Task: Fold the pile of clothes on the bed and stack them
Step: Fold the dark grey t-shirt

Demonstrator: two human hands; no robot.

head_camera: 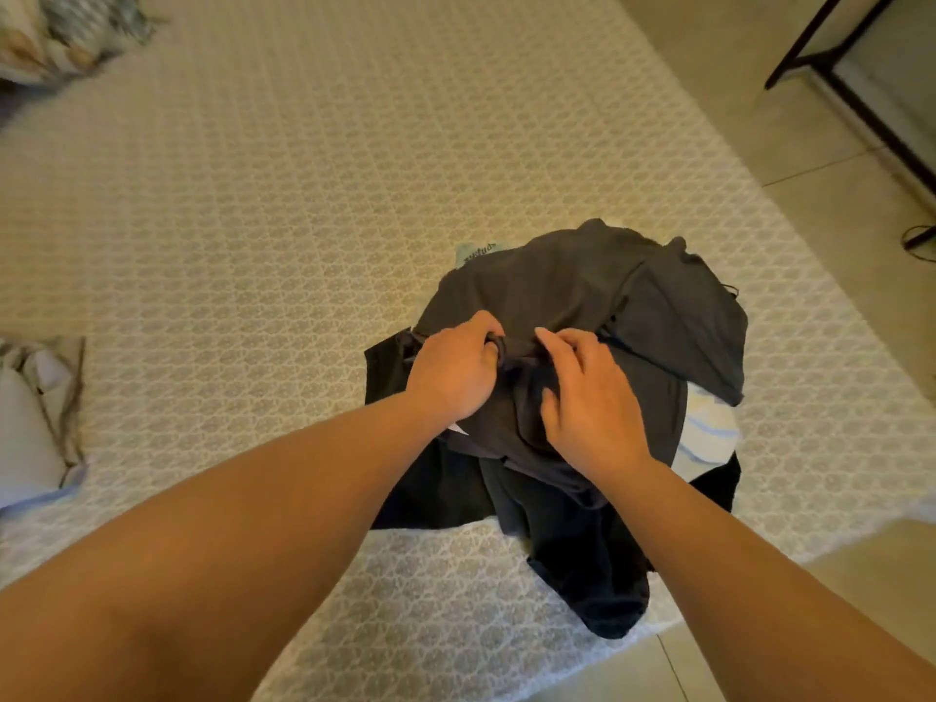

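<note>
At the far left edge a pale folded cloth (35,423) is lying on the bed (253,195), well apart from both hands, and a patterned pillow (66,32) is sitting at the top left corner. The bed is wearing a cream cover with a small repeating lattice print. Right of centre, near the bed's near edge, the pile of clothes (582,397) is resting in a dark heap, with one black piece trailing over the mattress edge toward the floor. The left hand (453,369) is lying on the pile's left side, its fingers curling round a bunched fold of the dark grey garment (567,281) that is topping the heap. Just beside it, the right hand (590,400) is pressing on the same garment with bent fingers (whether it is actually pinching the fabric, one cannot tell). A light blue item (476,251) is peeking out behind the pile, and a white striped cloth (709,430) is showing at its right. Further right, a beige tiled floor (835,321) is running alongside the bed, and a dark-framed piece of furniture (861,83) is standing in the top right corner.
</note>
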